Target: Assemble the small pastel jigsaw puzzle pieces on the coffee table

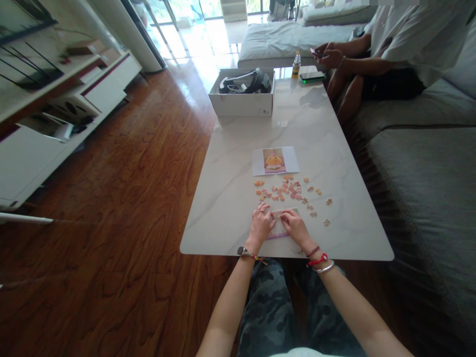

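My left hand (261,222) and my right hand (294,225) rest side by side near the front edge of a white marble table (230,198). Both lie on a small, partly assembled jigsaw puzzle (278,223) with a purple lower border. Their fingers are curled and pressed onto its upper pieces. Just beyond my hands, several loose orange and pink puzzle pieces (290,191) are scattered. Further back lies a reference picture (275,160) of a yellow chick on white paper.
A white box (242,101) with a dark headset inside stands at the table's far end, beside a small bottle (296,64) and a phone (312,76). Another person (390,44) sits on the grey sofa (427,163) at right. Wooden floor and a white cabinet (55,124) are at left.
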Available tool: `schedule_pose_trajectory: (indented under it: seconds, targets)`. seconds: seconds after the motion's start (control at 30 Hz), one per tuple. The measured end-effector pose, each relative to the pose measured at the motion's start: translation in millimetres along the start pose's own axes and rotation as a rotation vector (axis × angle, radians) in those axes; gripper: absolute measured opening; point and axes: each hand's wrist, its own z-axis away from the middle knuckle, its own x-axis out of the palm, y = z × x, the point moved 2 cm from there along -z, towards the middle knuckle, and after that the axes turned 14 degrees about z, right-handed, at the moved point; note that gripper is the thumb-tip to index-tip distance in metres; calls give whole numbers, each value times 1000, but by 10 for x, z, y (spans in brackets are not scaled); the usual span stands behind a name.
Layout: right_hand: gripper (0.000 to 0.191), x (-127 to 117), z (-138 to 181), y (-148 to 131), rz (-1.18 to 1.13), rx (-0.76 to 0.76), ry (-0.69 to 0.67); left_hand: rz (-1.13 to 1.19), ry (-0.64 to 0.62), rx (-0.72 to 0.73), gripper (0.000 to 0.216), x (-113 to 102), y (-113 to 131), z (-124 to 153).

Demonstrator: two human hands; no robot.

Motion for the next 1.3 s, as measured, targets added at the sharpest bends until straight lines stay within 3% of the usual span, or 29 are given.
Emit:
schedule_pose_trajectory:
  seconds: [0.17, 0.37, 0.57, 1.07, 1.3]
  targets:
    - [17, -11, -3, -24, 26, -11, 5, -24, 9, 13, 8, 38, 4, 25]
    - [36, -40, 7, -77, 108, -50, -39, -36, 36, 3, 10, 63, -2, 48]
    - [27, -45, 12, -75, 179, -84, -73, -38, 45, 20, 14, 70, -15, 44]
    - [35, -28, 16, -96, 307, -312, -110, -49, 115, 59, 14, 53, -8, 90]
    - [36, -22, 21, -73, 323, -310, -116, -52, 65, 54, 16, 50, -9, 84]
